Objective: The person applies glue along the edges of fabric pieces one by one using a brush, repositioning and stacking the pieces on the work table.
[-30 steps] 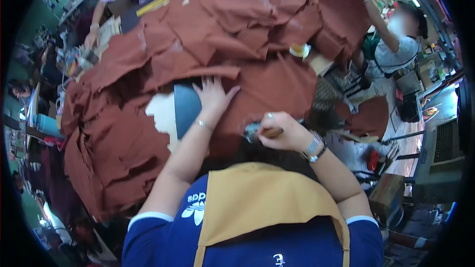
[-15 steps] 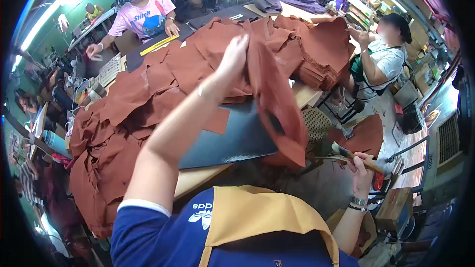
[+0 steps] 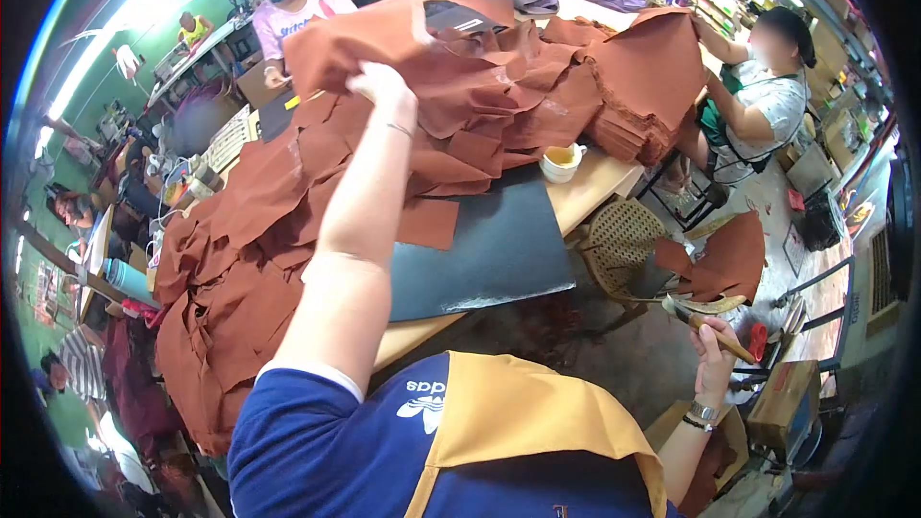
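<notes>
My left hand reaches far over the table and grips the near edge of a reddish-brown leather-like sheet. The sheet is raised and billowing above the pile of similar pieces. In my right hand, low at the right, is a flat brush with a wooden handle, its bristles pointing up and left. Before me on the table lies a dark board, with a small brown piece on its left part. A white cup with yellowish contents stands beyond the board's right corner.
Across the table a person in a pink shirt is partly hidden by the sheet. At the right a person handles a stack of brown pieces. A woven chair stands by the table's right edge, with brown pieces beside it.
My left hand has swung left and away, carrying the brown sheet off the dark board, which uncovers the cup. My right hand still holds the brush, slightly lower and further right.
</notes>
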### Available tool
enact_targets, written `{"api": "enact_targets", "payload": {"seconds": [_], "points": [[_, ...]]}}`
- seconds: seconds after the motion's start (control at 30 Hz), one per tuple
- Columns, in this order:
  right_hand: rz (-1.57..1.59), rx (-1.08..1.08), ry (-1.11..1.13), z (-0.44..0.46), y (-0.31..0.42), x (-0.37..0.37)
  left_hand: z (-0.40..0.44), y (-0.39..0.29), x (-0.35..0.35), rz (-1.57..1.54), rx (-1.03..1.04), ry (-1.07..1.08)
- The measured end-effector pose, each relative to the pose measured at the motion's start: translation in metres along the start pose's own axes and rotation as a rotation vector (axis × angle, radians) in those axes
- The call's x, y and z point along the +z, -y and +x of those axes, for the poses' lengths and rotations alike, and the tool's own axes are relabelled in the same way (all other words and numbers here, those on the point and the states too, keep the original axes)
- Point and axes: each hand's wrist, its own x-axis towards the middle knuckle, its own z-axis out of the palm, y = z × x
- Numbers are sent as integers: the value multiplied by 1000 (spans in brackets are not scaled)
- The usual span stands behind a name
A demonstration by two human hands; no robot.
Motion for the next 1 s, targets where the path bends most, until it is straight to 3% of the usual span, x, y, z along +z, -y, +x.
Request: {"api": "enact_targets", "payload": {"seconds": [0.07,0.23,0.3,0.37,0.4,0.47,0.53,0.6,0.63,0.7,0.77,0.87,0.93,1.0], "points": [[-2,2,25,7,-1,8,-2,61,-40,124,-257,-107],[-19,15,143,27,-6,39,-92,85,-129,385,-482,-194],[-51,25,184,38,-11,50,-132,18,-146,303,-701,145],[-48,6,242,45,-11,63,-143,-7,-194,242,-828,538],[-46,0,283,48,-11,70,-162,-50,-196,424,-850,644],[-22,14,335,59,-16,80,-165,-98,-231,597,-802,1085],[-55,40,403,72,-19,88,-154,-138,-263,811,-487,1324],[-72,30,488,85,-23,100,-130,-180,-285,1137,-54,1276],[-82,23,512,86,-20,110,-115,-201,-295,1490,147,1166],[-91,1,555,91,-18,129,-68,-222,-335,1511,717,874],[-98,-27,576,92,-13,147,-43,-275,-355,1913,799,539],[-109,-43,630,100,-14,163,-3,-339,-411,2148,801,70],[-106,-54,674,103,-13,172,20,-377,-445,2101,657,-231],[-130,-64,698,101,-8,180,44,-409,-476,2118,605,-357]]}}
